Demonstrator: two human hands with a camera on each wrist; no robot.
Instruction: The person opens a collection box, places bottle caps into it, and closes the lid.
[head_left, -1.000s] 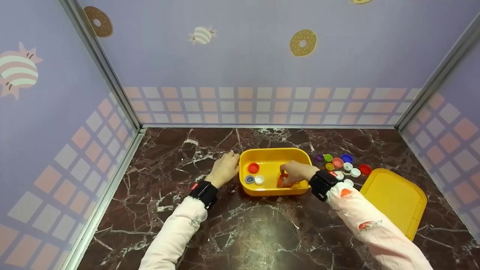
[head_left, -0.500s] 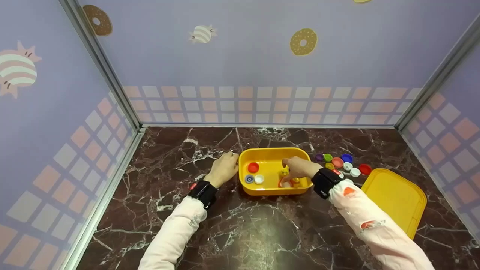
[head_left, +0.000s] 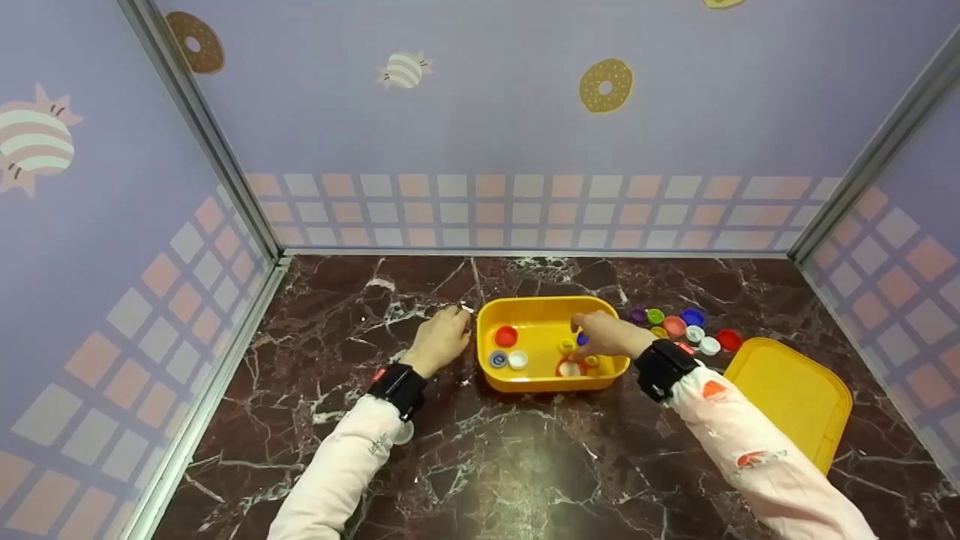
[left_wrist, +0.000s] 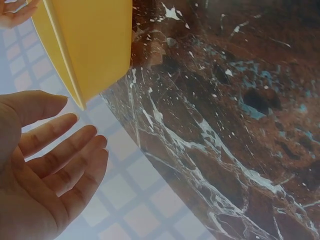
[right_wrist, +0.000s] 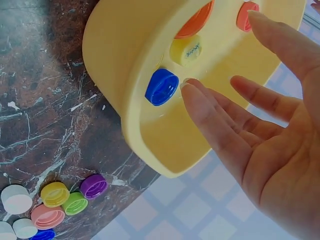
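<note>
A yellow plastic box [head_left: 551,385] stands on the dark marbled table. On its left side lie a red cap [head_left: 506,336], a grey cap [head_left: 499,359] and a white cap [head_left: 517,360]. To the right are an orange cap [right_wrist: 196,21], a yellow cap [right_wrist: 186,50] and a blue cap [right_wrist: 162,87]. My right hand [head_left: 609,335] hovers over the box's right end, fingers extended, holding nothing; its fingertips are near the blue cap. Just outside the box's left wall, my left hand [head_left: 439,341] is relaxed, fingers loosely bent and apart from the wall.
Right of the box lies a loose group of several bottle caps, including a purple cap [right_wrist: 93,186], a pink cap [right_wrist: 48,216] and a green cap [right_wrist: 75,203]. A flat yellow lid [head_left: 791,397] lies beyond them, partly under the right sleeve. Patterned walls [head_left: 487,135] enclose the table.
My right hand has let go of the orange cap, which now lies in the box, and has drawn back to the right. My left hand has shifted slightly left, away from the box.
</note>
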